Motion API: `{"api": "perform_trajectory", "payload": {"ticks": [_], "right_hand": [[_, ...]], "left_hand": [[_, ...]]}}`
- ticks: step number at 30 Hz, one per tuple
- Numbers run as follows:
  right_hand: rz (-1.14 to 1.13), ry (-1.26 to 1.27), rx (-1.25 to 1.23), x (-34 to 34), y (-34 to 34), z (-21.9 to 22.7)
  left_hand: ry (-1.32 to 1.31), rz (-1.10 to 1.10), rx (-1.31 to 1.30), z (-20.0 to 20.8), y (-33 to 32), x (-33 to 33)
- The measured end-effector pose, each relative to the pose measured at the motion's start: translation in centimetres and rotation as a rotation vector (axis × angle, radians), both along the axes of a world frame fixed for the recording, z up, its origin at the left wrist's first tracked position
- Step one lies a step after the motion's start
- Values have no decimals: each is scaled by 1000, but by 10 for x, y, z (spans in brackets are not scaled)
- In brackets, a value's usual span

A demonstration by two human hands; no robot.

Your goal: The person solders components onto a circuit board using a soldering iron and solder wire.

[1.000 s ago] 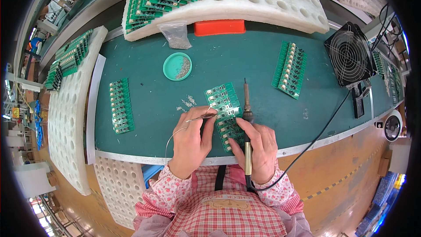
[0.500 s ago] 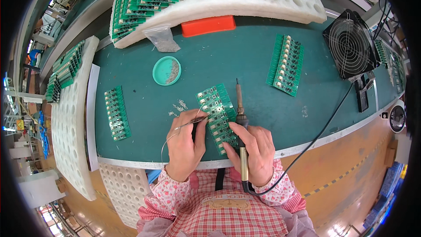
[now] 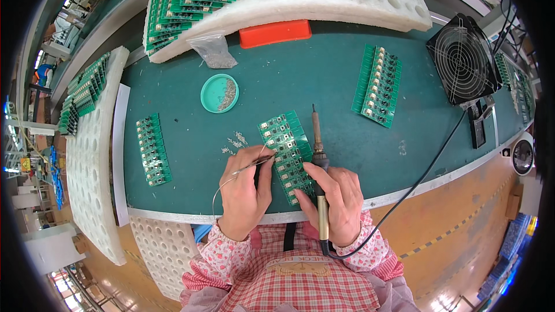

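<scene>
The green board slants far-left to near-right between the left hand, pinching tweezers, and right hand, holding the hot-tip iron.

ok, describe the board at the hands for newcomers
Near the front edge of the green table, find the left hand and right hand. The circuit board lies between them, left of the soldering iron: the only board with hands at it.

Light: bright, even, diffuse | Shadows: soft, faint on the bench | Glare: white reflections on the floor, lower right — blown-out spots at lower left | Focus: circuit board fairly crisp, far background soft | Distortion: strong fisheye bend — rim black
</scene>
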State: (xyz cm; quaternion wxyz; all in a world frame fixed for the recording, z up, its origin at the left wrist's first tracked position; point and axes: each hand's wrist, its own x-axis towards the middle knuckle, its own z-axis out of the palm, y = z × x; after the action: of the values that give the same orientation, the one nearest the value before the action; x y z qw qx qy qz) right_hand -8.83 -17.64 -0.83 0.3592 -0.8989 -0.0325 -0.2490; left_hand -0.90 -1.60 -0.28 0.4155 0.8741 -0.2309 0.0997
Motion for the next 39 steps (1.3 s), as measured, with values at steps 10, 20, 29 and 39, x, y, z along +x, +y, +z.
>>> {"api": "perform_trajectory", "payload": {"ticks": [10,20,29,39], "right_hand": [[-6,-5,144,0,-1,8],[127,-186,710,-2,-8,3],[196,-222,759,7,-7,1],[199,-207,751,6,-7,0]], "left_hand": [[-26,-11,-4,0,-1,1],[-8,-10,-12,1,0,2],[3,1,-16,2,0,1],[15,-10,9,3,0,0]]}}
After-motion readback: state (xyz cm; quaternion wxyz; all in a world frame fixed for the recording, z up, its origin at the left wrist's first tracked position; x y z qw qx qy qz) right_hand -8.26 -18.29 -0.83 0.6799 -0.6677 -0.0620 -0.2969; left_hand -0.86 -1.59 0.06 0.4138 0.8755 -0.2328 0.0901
